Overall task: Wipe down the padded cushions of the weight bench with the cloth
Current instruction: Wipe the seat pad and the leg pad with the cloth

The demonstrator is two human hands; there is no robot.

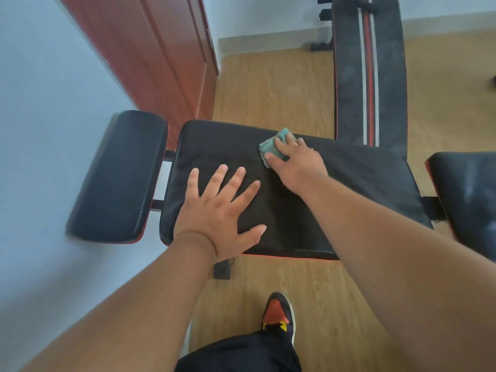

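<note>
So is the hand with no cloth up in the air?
No, the left hand lies flat with fingers spread on the middle cushion, while the right hand presses the cloth.

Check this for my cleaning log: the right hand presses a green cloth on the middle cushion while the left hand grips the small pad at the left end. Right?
Not quite. In the head view the left hand lies flat, fingers spread, on the middle cushion, not on the small pad. The right hand does press the green cloth on that cushion.

Right hand (292, 162) presses the green cloth (273, 146) on the middle cushion (362, 178); left hand (222, 213) lies flat.
</note>
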